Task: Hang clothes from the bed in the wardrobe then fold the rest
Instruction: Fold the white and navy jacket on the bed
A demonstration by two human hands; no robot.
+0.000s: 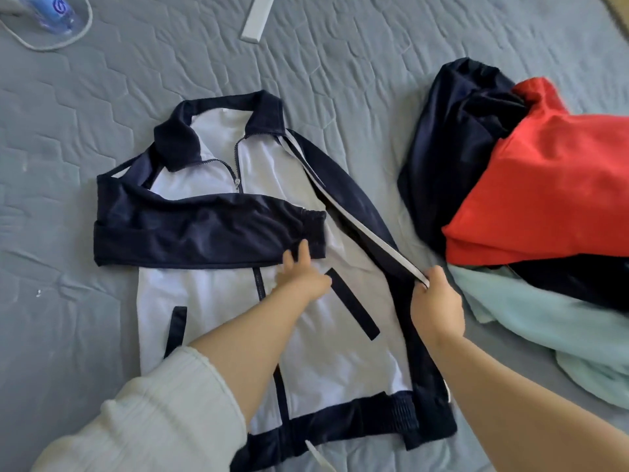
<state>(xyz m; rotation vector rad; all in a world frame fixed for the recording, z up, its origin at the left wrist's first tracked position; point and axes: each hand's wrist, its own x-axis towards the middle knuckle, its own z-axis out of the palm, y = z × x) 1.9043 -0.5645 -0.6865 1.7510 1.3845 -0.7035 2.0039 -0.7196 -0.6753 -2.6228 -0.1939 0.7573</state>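
We are looking down at the navy-and-white jacket (323, 352), which is lying flat and zipped on the grey bed (340, 63). One navy sleeve (204, 229) is lying folded across the jacket's chest. Our left hand (303, 274) is resting on the jacket's front, fingers straight and slightly spread, tips touching that sleeve's cuff. Our right hand (435, 301) is pinching the other sleeve (354, 185) at the jacket's right edge, fingers curled round its white stripe. Right of the jacket, a red garment (544, 172) is sitting on a navy garment (452, 131) and a pale green garment (544, 318).
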